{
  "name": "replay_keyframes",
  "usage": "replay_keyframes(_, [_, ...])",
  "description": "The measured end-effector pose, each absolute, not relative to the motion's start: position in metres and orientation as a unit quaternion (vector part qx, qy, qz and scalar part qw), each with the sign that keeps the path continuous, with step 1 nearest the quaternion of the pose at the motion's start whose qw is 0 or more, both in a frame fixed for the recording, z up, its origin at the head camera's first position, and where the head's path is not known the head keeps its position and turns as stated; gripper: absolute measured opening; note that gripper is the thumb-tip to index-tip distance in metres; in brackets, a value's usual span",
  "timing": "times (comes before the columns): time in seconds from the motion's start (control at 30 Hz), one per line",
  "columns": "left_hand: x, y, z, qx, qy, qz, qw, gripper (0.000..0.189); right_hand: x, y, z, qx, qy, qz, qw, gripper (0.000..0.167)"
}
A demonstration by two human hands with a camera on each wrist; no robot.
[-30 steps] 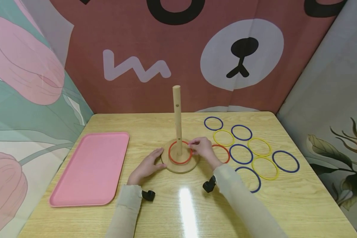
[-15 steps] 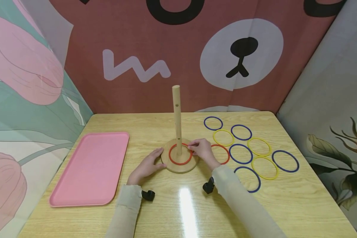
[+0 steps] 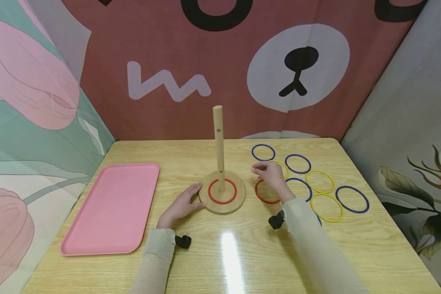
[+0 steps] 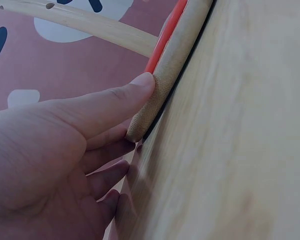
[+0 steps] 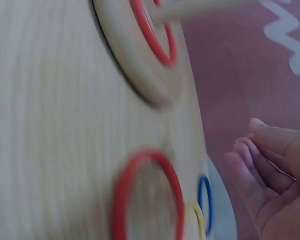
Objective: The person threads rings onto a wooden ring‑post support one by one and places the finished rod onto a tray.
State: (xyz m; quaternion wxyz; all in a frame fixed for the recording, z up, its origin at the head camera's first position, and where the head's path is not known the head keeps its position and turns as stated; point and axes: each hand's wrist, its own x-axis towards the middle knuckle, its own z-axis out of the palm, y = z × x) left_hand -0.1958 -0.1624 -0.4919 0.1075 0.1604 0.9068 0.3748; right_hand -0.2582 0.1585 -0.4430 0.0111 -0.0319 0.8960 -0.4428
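Observation:
A wooden stand has a round base (image 3: pixel 222 207) and an upright peg (image 3: pixel 219 143). One red ring (image 3: pixel 222 202) lies flat on the base around the peg. My left hand (image 3: pixel 181 206) holds the base's left edge, thumb on the near side and fingers farther back; in the left wrist view the thumb (image 4: pixel 110 107) touches the rim just below the red ring. My right hand (image 3: pixel 273 175) is off the table, right of the stand, with fingers loosely bent and nothing between them. Beneath it lies a second red ring (image 3: pixel 266 201), partly hidden by the hand.
Several blue rings, such as one at the far side (image 3: pixel 263 159), and several yellow rings, such as the nearest (image 3: pixel 328 221), lie on the table's right half. A pink tray (image 3: pixel 112 208) lies on the left. Fabric printed with a bear (image 3: pixel 169 118) hangs behind the table.
My right hand has let go of the red ring on the base and moved right, over the other rings. That ring now lies around the peg. The left hand stays put.

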Motion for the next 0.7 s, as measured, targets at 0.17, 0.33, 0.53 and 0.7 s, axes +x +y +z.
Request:
replay_keyframes(0.17, [-0.195,-0.163,-0.492,0.158,0.905,0.38,0.108,0.079,-0.26,0.191,-0.437,-0.049,0.934,-0.353,0.004,0.024])
replay_keyframes(0.33, [-0.194,-0.164,-0.489,0.154,0.905,0.381,0.11,0.078,-0.259,0.207,-0.435,-0.046,0.959,-0.28,0.015,0.017])
replay_keyframes(0.53, [-0.193,-0.163,-0.488,0.155,0.905,0.381,0.111,0.078,-0.259,0.215,-0.448,-0.048,0.971,-0.231,0.046,0.011])
replay_keyframes(0.7, [-0.193,-0.161,-0.488,0.158,0.904,0.383,0.11,0.078,-0.257,0.215,-0.459,-0.046,0.977,-0.208,0.023,0.004])
